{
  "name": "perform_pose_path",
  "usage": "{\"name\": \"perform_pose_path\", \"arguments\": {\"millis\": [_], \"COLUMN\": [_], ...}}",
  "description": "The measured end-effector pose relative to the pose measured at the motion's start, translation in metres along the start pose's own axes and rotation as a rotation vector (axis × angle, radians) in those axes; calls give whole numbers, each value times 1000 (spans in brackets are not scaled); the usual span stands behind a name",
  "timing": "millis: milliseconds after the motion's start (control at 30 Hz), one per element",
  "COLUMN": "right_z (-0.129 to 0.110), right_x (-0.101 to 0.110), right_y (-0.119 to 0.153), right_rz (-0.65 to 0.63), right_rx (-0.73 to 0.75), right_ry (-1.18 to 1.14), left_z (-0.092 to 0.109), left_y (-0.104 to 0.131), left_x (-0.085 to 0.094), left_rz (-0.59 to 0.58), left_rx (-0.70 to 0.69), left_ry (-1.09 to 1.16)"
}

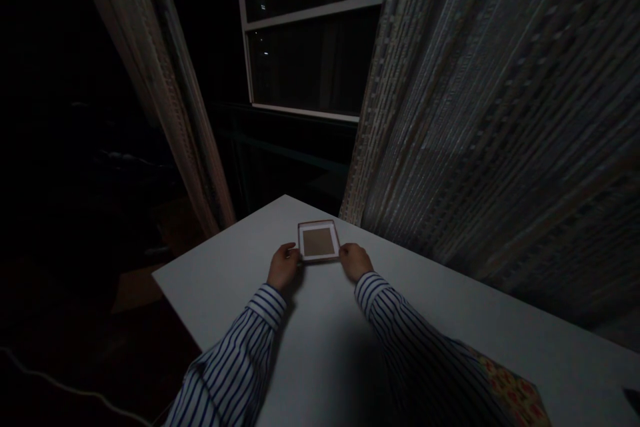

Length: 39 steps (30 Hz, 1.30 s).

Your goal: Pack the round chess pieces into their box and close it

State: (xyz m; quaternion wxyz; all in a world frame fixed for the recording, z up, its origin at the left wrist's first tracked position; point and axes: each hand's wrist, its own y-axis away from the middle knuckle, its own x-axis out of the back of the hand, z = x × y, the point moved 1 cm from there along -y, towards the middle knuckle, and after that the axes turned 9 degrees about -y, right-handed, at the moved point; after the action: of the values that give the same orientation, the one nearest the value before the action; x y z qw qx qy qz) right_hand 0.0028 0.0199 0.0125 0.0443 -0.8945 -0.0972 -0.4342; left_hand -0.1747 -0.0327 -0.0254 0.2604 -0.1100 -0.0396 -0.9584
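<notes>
A small square picture frame with a thin brownish rim, a white border and a plain tan centre is between my two hands near the far corner of the white table. My left hand is closed on its left edge, near the front corner. On the opposite side, my right hand grips the right edge with its fingers curled. Whether the frame rests on the tabletop or is slightly lifted, I cannot tell.
Light curtains hang along the table's right side, and another curtain hangs at the left. Behind is a dark window. A patterned red and yellow item lies by my right sleeve. A pale cable runs at lower left.
</notes>
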Motion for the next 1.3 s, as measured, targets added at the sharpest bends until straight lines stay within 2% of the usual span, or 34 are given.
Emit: {"name": "perform_pose_path", "arguments": {"millis": [200,500,800,1100,1300], "right_z": [2,14,34,56,71], "right_x": [20,47,75,100,108], "right_y": [11,28,55,87,110], "right_rz": [58,100,-10,-10,-56], "right_rx": [42,124,191,154,148], "right_ry": [-62,-221,-487,-583,-616], "left_z": [13,28,39,56,67], "left_y": [10,25,43,69,77], "left_x": [-3,-12,-22,-38,-49], "left_rz": [-4,-100,-215,-396,-412], "left_rx": [-21,-55,-64,-53,-33], "left_ry": [74,210,269,320,340]}}
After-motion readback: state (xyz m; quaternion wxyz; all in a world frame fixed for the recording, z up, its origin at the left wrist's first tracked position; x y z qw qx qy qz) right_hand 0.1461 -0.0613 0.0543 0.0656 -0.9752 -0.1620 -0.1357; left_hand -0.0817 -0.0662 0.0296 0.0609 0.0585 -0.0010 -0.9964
